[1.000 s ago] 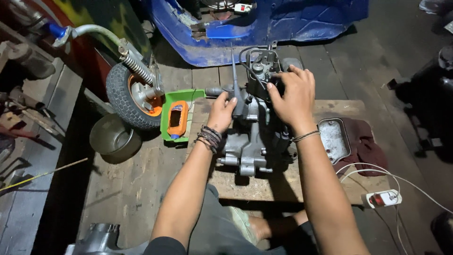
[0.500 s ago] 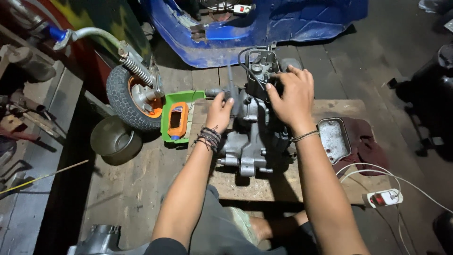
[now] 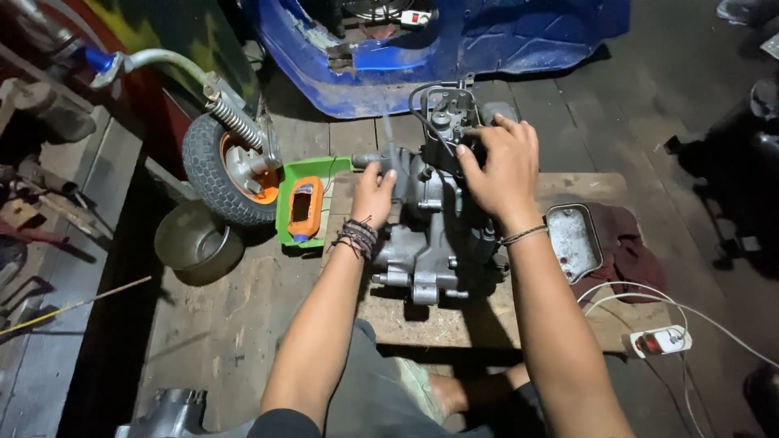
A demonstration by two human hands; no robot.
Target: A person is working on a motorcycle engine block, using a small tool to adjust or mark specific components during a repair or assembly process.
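Fingers, left hand (image 3: pixel 373 195): curled together around a thin tool shaft (image 3: pixel 389 142), which blurs and rises toward the top of the view; tool type cannot be told.
Fingers, right hand (image 3: pixel 501 166): spread and clamped over the upper part of the engine block (image 3: pixel 434 235), by the carburettor and cables (image 3: pixel 442 109).
Engine position: standing on a wooden board (image 3: pixel 568 188) on the plank floor, directly ahead of the person, between both forearms.
Key relation: engine's long axis runs away from the person; tool meets it on its left flank, so the left hand is nearer the working point.
Surroundings: green tray (image 3: pixel 302 174) with orange bottle (image 3: pixel 305 209) just left; small wheel (image 3: pixel 227 166); metal bowl (image 3: pixel 195 242); metal cover (image 3: pixel 574 240) on the right.
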